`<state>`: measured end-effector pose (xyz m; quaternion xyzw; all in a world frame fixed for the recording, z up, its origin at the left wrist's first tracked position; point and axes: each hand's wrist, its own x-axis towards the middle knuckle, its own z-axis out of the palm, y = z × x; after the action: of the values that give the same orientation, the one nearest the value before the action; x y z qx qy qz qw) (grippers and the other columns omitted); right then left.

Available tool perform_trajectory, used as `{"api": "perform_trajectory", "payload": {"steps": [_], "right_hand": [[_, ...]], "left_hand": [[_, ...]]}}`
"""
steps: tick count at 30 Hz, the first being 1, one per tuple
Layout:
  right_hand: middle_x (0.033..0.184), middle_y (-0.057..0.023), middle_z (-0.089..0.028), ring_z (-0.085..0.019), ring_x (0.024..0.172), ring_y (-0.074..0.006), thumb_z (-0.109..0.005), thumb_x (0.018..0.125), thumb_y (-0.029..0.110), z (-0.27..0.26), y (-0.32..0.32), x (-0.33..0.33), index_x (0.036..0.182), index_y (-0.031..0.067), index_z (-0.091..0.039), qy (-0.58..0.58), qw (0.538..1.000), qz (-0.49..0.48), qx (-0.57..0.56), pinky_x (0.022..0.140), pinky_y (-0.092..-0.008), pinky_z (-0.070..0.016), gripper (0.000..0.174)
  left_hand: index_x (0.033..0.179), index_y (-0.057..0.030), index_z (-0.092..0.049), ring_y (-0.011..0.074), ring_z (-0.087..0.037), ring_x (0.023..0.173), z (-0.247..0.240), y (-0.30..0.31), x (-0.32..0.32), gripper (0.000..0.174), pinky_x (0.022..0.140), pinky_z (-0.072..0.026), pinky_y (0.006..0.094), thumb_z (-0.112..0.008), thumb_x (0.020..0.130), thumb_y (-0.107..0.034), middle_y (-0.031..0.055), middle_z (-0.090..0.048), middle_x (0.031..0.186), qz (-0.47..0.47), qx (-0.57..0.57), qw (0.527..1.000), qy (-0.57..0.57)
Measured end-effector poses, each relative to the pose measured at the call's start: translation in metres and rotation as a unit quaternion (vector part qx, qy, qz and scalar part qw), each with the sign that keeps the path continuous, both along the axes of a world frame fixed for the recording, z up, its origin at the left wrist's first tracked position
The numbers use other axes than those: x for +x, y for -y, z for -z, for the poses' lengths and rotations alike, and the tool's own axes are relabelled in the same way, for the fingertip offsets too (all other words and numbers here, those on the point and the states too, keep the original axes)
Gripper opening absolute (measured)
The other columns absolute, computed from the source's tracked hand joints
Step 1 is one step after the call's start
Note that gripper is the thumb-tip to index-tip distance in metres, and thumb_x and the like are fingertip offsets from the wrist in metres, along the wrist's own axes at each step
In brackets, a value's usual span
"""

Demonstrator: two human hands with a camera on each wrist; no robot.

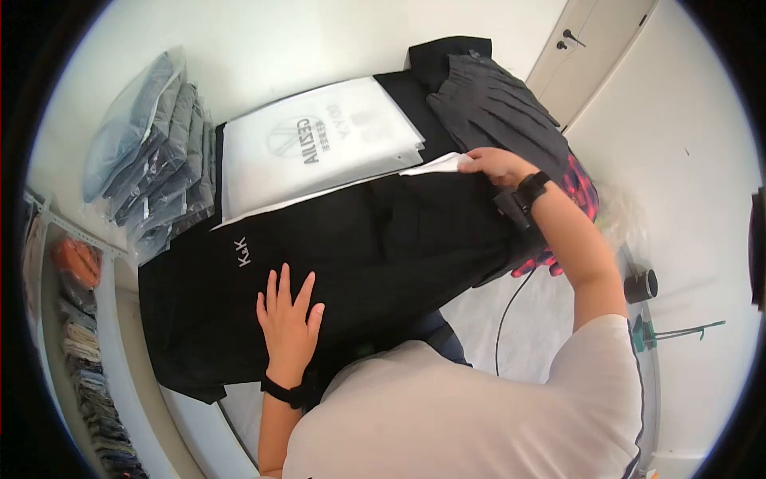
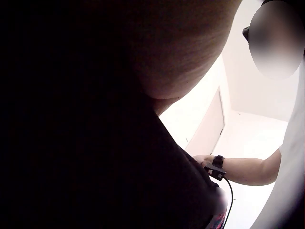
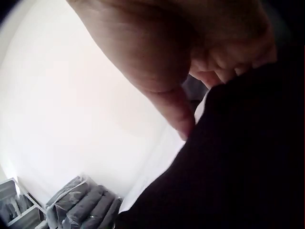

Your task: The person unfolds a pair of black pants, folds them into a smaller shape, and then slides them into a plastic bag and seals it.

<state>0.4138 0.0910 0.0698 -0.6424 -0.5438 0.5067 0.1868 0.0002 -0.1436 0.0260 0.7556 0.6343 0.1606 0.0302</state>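
A black garment [image 1: 343, 255] with white "K&K" lettering [image 1: 243, 252] lies spread out in front of the person. The left hand [image 1: 289, 323] rests on it palm down, fingers straight and spread, just below the lettering. Along the garment's far edge runs a thin white strip [image 1: 435, 166]. At the right end of that strip the right hand [image 1: 496, 165] pinches it between thumb and fingers. In the right wrist view the thumb [image 3: 174, 112] lies against the white strip beside the dark cloth. Dark cloth and skin fill most of the left wrist view.
Just beyond the garment lies a pile of frosted white printed bags [image 1: 263, 176]. Bagged grey clothes [image 1: 171, 152] are stacked at the left. A grey pleated skirt [image 1: 495, 100] lies at the far right. Shelves [image 1: 120, 311] of folded clothes stand left; a cable [image 1: 503, 319] hangs at the right.
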Motion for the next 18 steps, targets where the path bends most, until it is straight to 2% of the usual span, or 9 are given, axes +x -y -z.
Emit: {"api": "perform_trajectory", "payload": {"steps": [2,3,5,7,11,13,14,17,18], "right_hand": [[0.103,-0.0048,-0.061,-0.053,0.100,-0.0176,-0.072,0.076,0.011,0.008,-0.006,-0.005,0.110,0.0023,-0.060,-0.003,0.997,-0.011,0.076,0.092,-0.0258,-0.0366,0.037],[0.103,-0.0048,-0.061,-0.053,0.100,-0.0176,-0.072,0.076,0.011,0.009,-0.005,-0.004,0.110,0.0023,-0.060,-0.003,0.997,-0.012,0.079,0.092,-0.0258,-0.0366,0.037],[0.101,-0.0032,-0.061,-0.054,0.097,-0.0147,-0.068,0.080,0.007,0.015,-0.004,0.008,0.115,0.0035,-0.059,-0.087,0.977,-0.018,0.192,0.090,-0.0249,-0.0382,0.036],[0.099,-0.0022,-0.061,-0.054,0.094,-0.0121,-0.066,0.081,0.004,0.020,0.000,0.011,0.115,0.0046,-0.058,-0.086,0.979,-0.001,0.185,0.087,-0.0239,-0.0398,0.035],[0.092,-0.0017,-0.060,-0.053,0.084,-0.0105,-0.063,0.087,0.020,0.004,-0.001,0.016,0.112,0.0066,-0.059,0.035,0.992,-0.032,0.120,0.075,-0.0252,-0.0432,0.028],[0.091,0.0006,-0.060,-0.049,0.077,-0.0081,-0.058,0.092,0.030,-0.006,-0.012,0.014,0.108,0.0086,-0.059,0.071,0.983,-0.109,0.130,0.066,-0.0240,-0.0407,0.027],[0.085,0.0009,-0.059,-0.050,0.077,-0.0093,-0.058,0.092,0.037,-0.009,-0.014,0.011,0.103,0.0072,-0.061,0.130,0.978,-0.097,0.131,0.068,-0.0247,-0.0414,0.032],[0.082,-0.0003,-0.059,-0.051,0.078,-0.0104,-0.060,0.089,0.040,-0.018,-0.026,0.008,0.098,0.0058,-0.062,0.216,0.954,-0.157,0.136,0.070,-0.0261,-0.0415,0.036],[0.081,-0.0010,-0.059,-0.052,0.080,-0.0111,-0.066,0.086,0.037,-0.024,-0.025,0.005,0.093,0.0044,-0.061,0.214,0.951,-0.167,0.149,0.072,-0.0270,-0.0411,0.034]], "left_hand": [[0.133,-0.0177,-0.051,0.0357,-0.026,0.137,-0.001,0.000,0.000,0.045,0.109,-0.0187,0.0547,-0.053,0.089,-0.026,0.0158,-0.031,0.148,0.000,-0.006,1.000,0.005],[0.133,-0.0177,-0.051,0.0357,-0.026,0.137,-0.001,-0.001,-0.001,0.045,0.109,-0.0187,0.0547,-0.053,0.089,-0.026,0.0158,-0.031,0.148,-0.001,-0.004,1.000,0.006],[0.133,-0.0175,-0.051,0.0358,-0.026,0.137,0.000,-0.001,-0.001,0.045,0.109,-0.0183,0.0548,-0.052,0.089,-0.027,0.0162,-0.031,0.147,0.003,-0.005,1.000,0.004],[0.133,-0.0173,-0.051,0.0357,-0.026,0.137,-0.001,0.000,-0.001,0.045,0.109,-0.0183,0.0547,-0.052,0.089,-0.028,0.0164,-0.032,0.147,0.001,-0.006,1.000,0.004],[0.133,-0.0170,-0.051,0.0356,-0.026,0.137,-0.002,-0.001,0.001,0.045,0.109,-0.0183,0.0544,-0.052,0.089,-0.027,0.0165,-0.032,0.147,-0.002,-0.007,1.000,-0.001],[0.133,-0.0170,-0.051,0.0355,-0.026,0.137,-0.002,0.000,0.001,0.045,0.109,-0.0181,0.0543,-0.052,0.089,-0.027,0.0164,-0.032,0.147,-0.001,-0.007,1.000,0.000],[0.133,-0.0170,-0.051,0.0354,-0.026,0.137,-0.003,0.000,0.002,0.045,0.109,-0.0180,0.0542,-0.052,0.089,-0.027,0.0163,-0.032,0.147,-0.002,-0.007,1.000,0.002],[0.133,-0.0170,-0.052,0.0352,-0.025,0.137,-0.003,-0.001,0.001,0.045,0.109,-0.0177,0.0542,-0.053,0.089,-0.027,0.0161,-0.032,0.147,-0.004,-0.011,1.000,0.009],[0.133,-0.0170,-0.052,0.0352,-0.025,0.137,-0.003,-0.001,0.001,0.045,0.109,-0.0177,0.0542,-0.053,0.089,-0.027,0.0161,-0.032,0.147,-0.007,-0.010,1.000,0.010]]}}
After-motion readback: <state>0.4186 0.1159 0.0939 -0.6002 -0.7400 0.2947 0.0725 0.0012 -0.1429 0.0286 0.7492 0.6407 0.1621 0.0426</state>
